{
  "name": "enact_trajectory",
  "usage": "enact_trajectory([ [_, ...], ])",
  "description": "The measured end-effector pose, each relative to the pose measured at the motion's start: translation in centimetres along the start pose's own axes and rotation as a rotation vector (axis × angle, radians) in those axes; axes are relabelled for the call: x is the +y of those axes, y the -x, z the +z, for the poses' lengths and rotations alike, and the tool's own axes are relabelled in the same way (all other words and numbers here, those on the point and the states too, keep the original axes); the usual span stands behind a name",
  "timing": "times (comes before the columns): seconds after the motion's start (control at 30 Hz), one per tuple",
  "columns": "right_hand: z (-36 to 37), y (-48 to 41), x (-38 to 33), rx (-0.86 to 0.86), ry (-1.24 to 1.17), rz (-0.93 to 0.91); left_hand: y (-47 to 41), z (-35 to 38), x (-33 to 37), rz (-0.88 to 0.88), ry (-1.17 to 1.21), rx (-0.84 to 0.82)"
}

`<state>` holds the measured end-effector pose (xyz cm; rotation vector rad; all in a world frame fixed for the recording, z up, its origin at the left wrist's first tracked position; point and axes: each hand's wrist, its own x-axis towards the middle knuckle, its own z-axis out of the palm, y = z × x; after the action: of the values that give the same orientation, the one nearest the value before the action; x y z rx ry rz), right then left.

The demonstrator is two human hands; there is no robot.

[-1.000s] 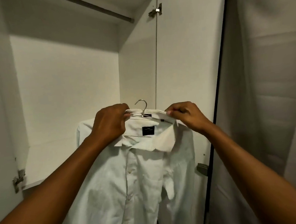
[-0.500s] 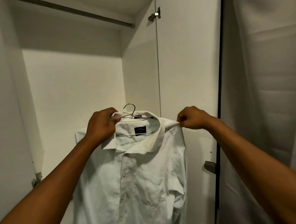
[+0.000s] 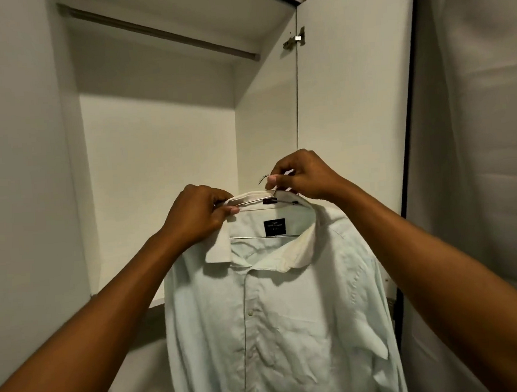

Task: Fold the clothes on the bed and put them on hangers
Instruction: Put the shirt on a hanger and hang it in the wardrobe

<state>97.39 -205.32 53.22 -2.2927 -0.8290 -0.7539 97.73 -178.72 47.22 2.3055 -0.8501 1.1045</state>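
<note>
Since the earlier frames, our right hand has left the shirt's right shoulder and come up to the hanger, where thumb and forefinger are now pinched around the neck of its wire hook. Our left hand remains closed on the left side of the collar, pressing fabric against the hanger wire.

The white shirt hangs front-facing from the hanger, held in the air before the open wardrobe, right of its centre and near its open door. The collar is spread and the top button undone; the lower bar of the hanger shows through the neck opening.

Step in hand: we judge that the shirt is already seated on the hanger, and that the hands are making the last collar adjustment before hanging.

The rail runs across the top of the wardrobe, far above the hook and apparently bare.

Next move, in our judgement:
1. Raise the hanger by the hook with the right hand.
2. Turn the hook's open end toward the rail.
3. Release the collar only once the hook bears on the rail, as the shirt may otherwise slide off the thin wire.
</note>
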Motion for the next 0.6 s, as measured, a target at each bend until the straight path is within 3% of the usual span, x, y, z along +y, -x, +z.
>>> enact_trajectory([
  [0.1, 0.1, 0.3, 1.1, 0.036, -0.065, 0.015, -0.5, -0.7, 0.3, -0.027, 0.066, -0.114],
  [0.23, -0.4, 0.3, 2.3, 0.096, -0.053, 0.022, -0.3, -2.7, -1.1, -0.241, 0.232, -0.271],
  [0.37, -1.6, 0.8, 3.5, 0.155, -0.045, 0.04, 2.1, -3.5, -4.5, -0.46, 0.551, -0.596],
  [0.5, -2.3, 1.6, 5.0, 0.184, 0.048, 0.054, 2.7, -3.6, -4.6, -0.463, 0.461, -0.42],
  [0.6, -2.4, 2.3, 6.2, 0.186, 0.061, 0.087, 2.1, -4.9, -4.1, -0.461, 0.6, -0.245],
])
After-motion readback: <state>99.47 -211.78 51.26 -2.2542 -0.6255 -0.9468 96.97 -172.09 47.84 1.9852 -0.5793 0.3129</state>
